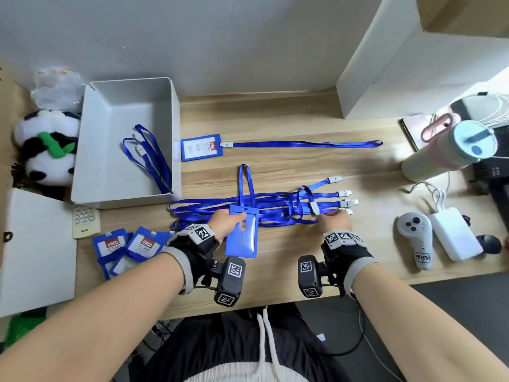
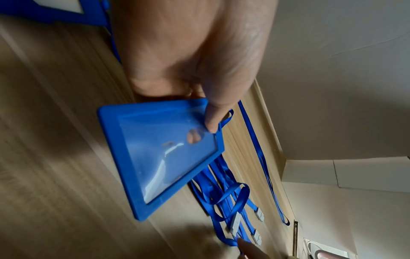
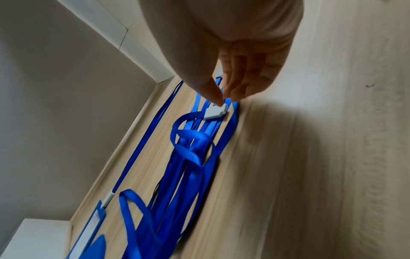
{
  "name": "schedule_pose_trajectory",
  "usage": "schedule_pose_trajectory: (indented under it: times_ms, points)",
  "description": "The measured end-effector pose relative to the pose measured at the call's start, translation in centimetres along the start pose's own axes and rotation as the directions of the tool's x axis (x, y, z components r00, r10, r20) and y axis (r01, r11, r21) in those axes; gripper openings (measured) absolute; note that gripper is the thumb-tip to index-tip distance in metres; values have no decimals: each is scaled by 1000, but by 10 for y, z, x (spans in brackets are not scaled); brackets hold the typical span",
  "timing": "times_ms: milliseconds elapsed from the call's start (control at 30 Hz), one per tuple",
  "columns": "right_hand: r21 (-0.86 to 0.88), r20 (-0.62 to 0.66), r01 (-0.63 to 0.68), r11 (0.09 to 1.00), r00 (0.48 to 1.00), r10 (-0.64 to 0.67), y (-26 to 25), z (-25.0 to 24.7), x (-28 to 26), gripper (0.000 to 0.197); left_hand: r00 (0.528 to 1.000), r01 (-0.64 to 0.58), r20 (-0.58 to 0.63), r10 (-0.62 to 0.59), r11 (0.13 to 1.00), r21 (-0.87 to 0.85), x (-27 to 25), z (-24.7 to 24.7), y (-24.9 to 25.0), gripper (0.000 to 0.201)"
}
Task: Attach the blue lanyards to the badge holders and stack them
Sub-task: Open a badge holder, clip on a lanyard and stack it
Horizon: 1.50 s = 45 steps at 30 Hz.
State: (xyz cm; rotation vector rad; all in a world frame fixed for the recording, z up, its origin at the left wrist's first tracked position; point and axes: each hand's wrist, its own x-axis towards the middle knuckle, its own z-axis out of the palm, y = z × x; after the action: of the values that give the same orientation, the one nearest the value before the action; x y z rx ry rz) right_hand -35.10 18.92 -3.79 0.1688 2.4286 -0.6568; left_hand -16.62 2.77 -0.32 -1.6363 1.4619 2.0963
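Observation:
My left hand (image 1: 239, 220) grips a blue badge holder (image 1: 242, 238) by its top edge, thumb on the front, just above the table. The left wrist view shows the thumb (image 2: 213, 121) on the holder (image 2: 159, 154) and a finger behind its clear window. My right hand (image 1: 330, 215) reaches the bundle of blue lanyards (image 1: 261, 208); in the right wrist view, thumb and fingertips (image 3: 223, 100) pinch the end of a white clip (image 3: 214, 113) on a looped lanyard. A finished badge (image 1: 201, 147) with its lanyard (image 1: 303, 144) lies further back. Loose badge holders (image 1: 124, 246) are piled at the front left.
A grey box (image 1: 91, 150) at the left holds more lanyards (image 1: 151, 158). A panda plush (image 1: 46, 150) and a remote (image 1: 85, 221) sit nearby. At the right stand a tumbler (image 1: 451, 150), a controller (image 1: 416, 238), a white charger (image 1: 454, 235) and a white carton (image 1: 399, 73).

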Motion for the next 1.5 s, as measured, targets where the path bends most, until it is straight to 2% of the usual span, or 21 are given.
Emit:
schedule_pose_trajectory:
  times_ms: [100,267,400,500,567,633,700,767,867,900,967,1000,1067,1133,1233,1333,1400,1500]
  points:
    - [-9,-35,54,999,998,-54,-5,-8,0,29,1000,12,1,-12,999,36,-2,3,-1,19]
    - [-105,54,105,989,994,-100,-8,-2,6,29,999,4,52,-11,991,136,-5,3,-4,29]
    - [-147,87,137,980,988,-125,-6,-2,7,28,999,13,42,-18,993,120,-7,4,-4,29]
    - [-41,23,195,980,981,-194,-11,-8,7,30,1000,13,26,-15,997,81,-9,4,2,22]
    - [118,-41,276,954,961,-273,-22,-14,10,27,1000,5,17,-6,998,59,-10,4,7,20]
    - [321,-88,373,871,927,-364,-40,-24,10,20,1000,-13,8,13,999,50,-11,1,12,19]
    - [535,-88,397,745,904,-418,-64,-39,2,15,1000,-28,-3,29,999,38,-12,-2,17,21]
    - [718,-1,334,611,879,-478,-94,-57,-14,15,999,-37,-18,37,999,14,-12,-7,23,23]
    - [878,202,133,459,768,-608,-129,-70,-38,18,996,-56,-73,54,998,-26,-10,-15,30,26]
    - [882,262,95,461,715,-648,-138,-71,-47,21,992,-82,-96,79,996,-20,-10,-17,33,26]
    - [820,372,125,558,624,-687,-148,-66,-58,29,976,-153,-153,157,987,42,-11,-21,39,13]
    - [772,428,165,614,580,-693,-151,-63,-63,31,965,-181,-176,193,980,83,-12,-22,41,14]
    - [675,532,245,696,491,-690,-153,-54,-71,30,945,-236,-198,260,962,140,-13,-27,47,38]
    - [599,604,303,741,435,-667,-153,-43,-80,32,923,-311,-186,336,938,150,-18,-31,53,40]
    - [508,664,345,790,427,-613,-152,-32,-92,38,897,-388,-145,418,900,198,-23,-36,61,28]
    - [407,685,498,766,388,-617,-154,-26,-100,41,865,-458,-104,490,858,233,-26,-39,64,20]
    - [361,656,558,747,418,-629,-157,-22,-102,37,854,-485,-80,513,844,229,-30,-40,66,16]
    - [338,617,560,756,475,-627,-161,-18,-103,30,832,-527,-42,552,813,250,-35,-40,71,14]
